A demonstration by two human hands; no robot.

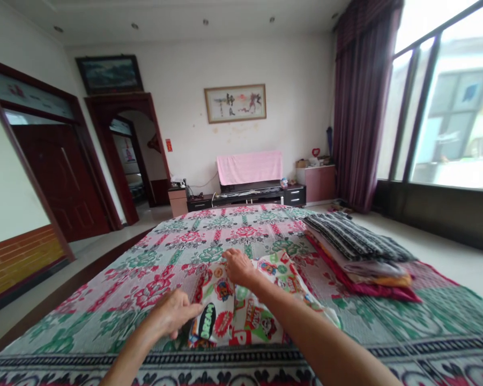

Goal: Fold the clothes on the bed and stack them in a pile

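A white cloth item with a colourful cartoon print [257,319] lies on the bed in front of me, folded over in layers, its left part bearing the word DREAM. My left hand [177,312] is at its left edge, the thumb stretched out against the fabric and the other fingers bent. Across the far edge of the same cloth rests my right hand [239,267], its fingers bent down and closed at the fabric; the fingertips are partly hidden. My right forearm covers some of the cloth's right side.
A stack of folded fabrics [362,252], with a black-and-white striped one on top, sits to the right on the flowered bedspread [145,289]. Beyond the bed stand a low black TV cabinet [295,195] and a pink cloth [249,167] draped above it.
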